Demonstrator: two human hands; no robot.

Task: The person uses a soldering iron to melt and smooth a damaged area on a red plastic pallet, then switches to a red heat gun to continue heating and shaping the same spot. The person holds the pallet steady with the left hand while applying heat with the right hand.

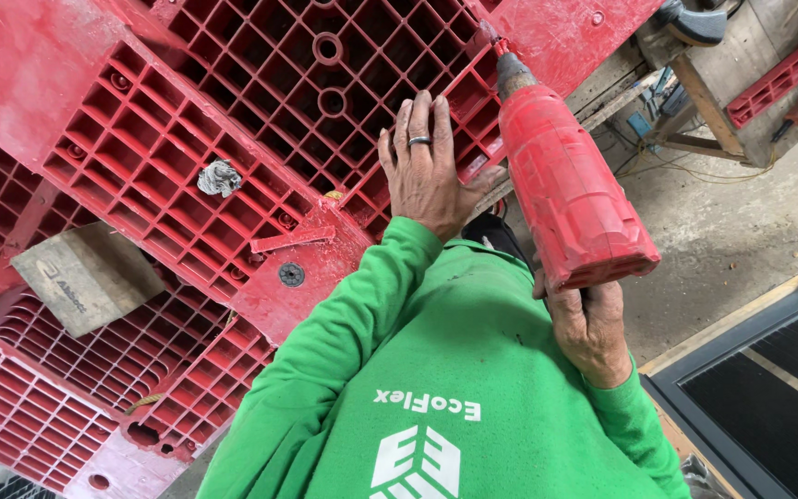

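1. Head view: judging a slip risk, with the red power tool (570,185) tipping steeply against the red plastic pallet (233,120); could skid toward the bracing fingers.
2. Left hand (427,166) lying spread, flat on the pallet grid just beside the tool tip.
3. Right hand (588,328) gripping closed around the tool's handle.
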